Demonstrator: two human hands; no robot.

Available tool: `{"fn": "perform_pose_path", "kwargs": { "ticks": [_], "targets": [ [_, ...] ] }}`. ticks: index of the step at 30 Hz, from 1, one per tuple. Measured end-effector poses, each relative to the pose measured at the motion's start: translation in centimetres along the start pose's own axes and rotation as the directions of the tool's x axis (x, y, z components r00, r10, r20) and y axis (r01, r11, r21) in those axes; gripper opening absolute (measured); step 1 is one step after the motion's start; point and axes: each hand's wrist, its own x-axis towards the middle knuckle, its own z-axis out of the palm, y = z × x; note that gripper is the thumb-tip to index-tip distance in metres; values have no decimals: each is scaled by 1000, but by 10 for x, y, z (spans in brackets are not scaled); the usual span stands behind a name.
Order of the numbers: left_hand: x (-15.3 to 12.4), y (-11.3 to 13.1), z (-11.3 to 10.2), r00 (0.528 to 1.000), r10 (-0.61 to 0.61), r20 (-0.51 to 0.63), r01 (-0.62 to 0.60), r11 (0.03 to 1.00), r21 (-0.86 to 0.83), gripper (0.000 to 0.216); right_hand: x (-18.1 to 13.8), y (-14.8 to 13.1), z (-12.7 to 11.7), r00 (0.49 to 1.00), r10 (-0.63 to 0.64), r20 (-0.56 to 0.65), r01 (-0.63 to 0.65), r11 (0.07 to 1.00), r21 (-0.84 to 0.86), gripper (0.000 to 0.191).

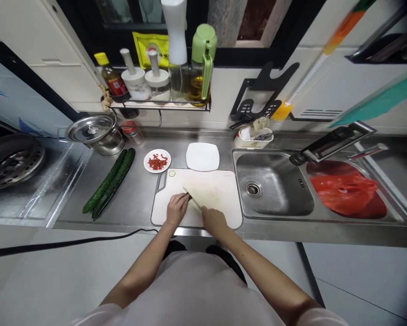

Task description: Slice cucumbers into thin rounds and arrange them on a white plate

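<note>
My right hand [214, 221] is closed around the handle of a knife [195, 202], whose blade slants up and left over the white cutting board [225, 197]. Close to the blade, my left hand [176, 210] pinches a small dark piece [189, 196], probably cucumber, mostly hidden by the fingers. A pale round cucumber slice [172, 173] lies at the board's upper left corner. Wet, faintly green marks cover the board's middle. Two whole cucumbers [110, 183] rest side by side on the counter to the left.
Behind the board stand a white plate [202, 156] and a small plate [146, 165] of chopped red pieces. A lidded pot [98, 133] is at the back left. The sink [274, 185] lies right, with a red plastic bag [346, 192] in its second basin. Bottles line the shelf [162, 105].
</note>
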Motion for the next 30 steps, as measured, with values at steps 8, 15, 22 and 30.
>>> {"fn": "perform_pose_path", "kwargs": {
  "ticks": [8, 15, 22, 30],
  "targets": [
    [-1, -2, 2, 1000, -8, 4, 8, 1000, -12, 24, -3, 2, 2, 1000, 2, 29, -2, 1000, 1, 28],
    [-1, -2, 1, 1000, 15, -5, -15, 1000, -9, 23, 0, 2, 6, 1000, 10, -14, -10, 1000, 4, 27],
    [-1, -1, 1, 1000, 16, -12, -16, 1000, -8, 23, 6, -1, 7, 1000, -3, -22, 3, 1000, -4, 28],
    [-1, -2, 2, 1000, 15, -12, -15, 1000, -12, 24, 15, -4, 9, 998, -16, -63, 15, 1000, -10, 27]
  ]
}}
